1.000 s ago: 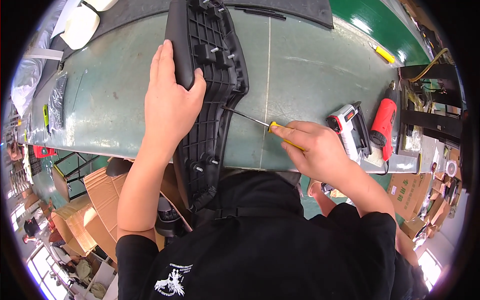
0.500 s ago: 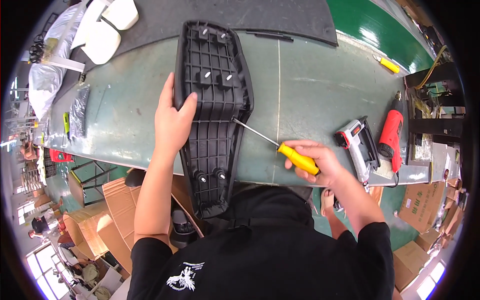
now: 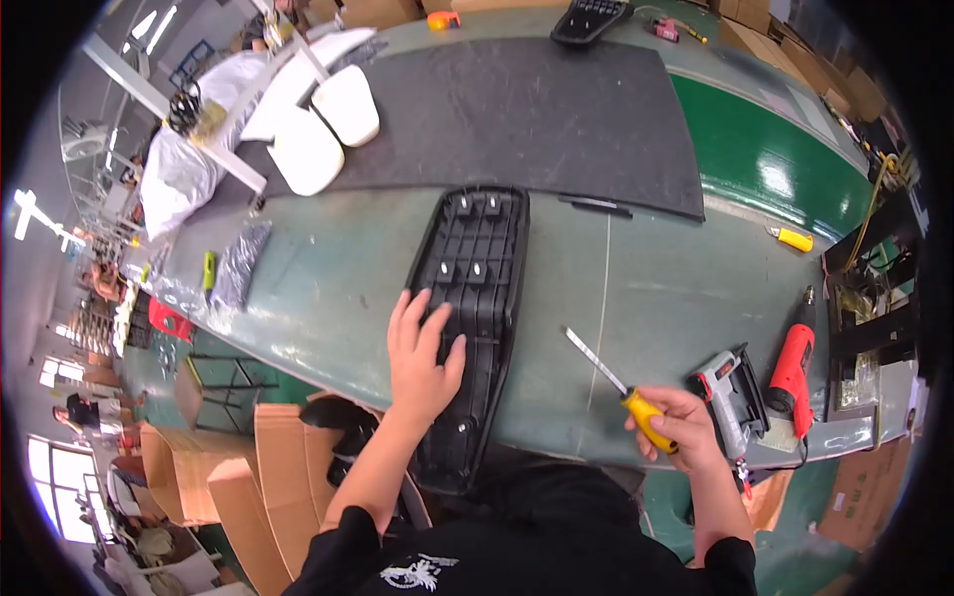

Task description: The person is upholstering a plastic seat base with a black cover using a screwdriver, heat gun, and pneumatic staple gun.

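Left hand (image 3: 422,358) lies flat on the black plastic panel (image 3: 469,298); right hand (image 3: 681,429), well apart, grips a screwdriver (image 3: 621,382).

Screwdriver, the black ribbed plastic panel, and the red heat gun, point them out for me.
screwdriver (image 3: 648,419), head view, on its yellow handle in the right hand.
black ribbed plastic panel (image 3: 477,248), head view, on its upper ribbed face.
red heat gun (image 3: 792,366), head view, on its red body.

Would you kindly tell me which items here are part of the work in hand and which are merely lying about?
In hand: black plastic panel under left hand; yellow-handled screwdriver in right hand.
Lying about: red heat gun, staple gun, white foam pads, dark mat.
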Available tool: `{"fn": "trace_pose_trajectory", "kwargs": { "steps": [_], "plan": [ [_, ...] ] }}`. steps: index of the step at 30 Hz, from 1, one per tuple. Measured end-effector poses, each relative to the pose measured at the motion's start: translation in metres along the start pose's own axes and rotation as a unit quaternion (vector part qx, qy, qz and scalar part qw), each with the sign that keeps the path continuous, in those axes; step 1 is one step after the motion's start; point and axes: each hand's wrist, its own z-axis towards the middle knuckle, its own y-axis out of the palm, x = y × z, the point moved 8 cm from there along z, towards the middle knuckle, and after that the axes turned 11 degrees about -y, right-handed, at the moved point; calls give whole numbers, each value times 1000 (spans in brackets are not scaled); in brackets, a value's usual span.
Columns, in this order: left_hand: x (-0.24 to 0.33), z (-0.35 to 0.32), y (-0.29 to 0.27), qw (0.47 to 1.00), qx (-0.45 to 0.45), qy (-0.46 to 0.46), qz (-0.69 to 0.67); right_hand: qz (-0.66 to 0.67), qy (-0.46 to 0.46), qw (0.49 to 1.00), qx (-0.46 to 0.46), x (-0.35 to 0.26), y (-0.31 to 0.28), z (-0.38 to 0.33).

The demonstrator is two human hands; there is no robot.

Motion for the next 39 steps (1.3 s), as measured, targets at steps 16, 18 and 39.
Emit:
{"fn": "trace_pose_trajectory", "kwargs": {
  "steps": [16, 18, 39],
  "plan": [
    [-91, 29, 37, 879, -129, -365, -279, -266, -59, 962, 26, -17, 20, -20],
    [-88, 21, 58, 773, -230, -421, -414, -295, -91, 951, 26, -25, 25, -18],
    [70, 42, -12, 955, -165, 147, -199, -675, -173, 708, -115, -37, 65, -12]
  ]
}}
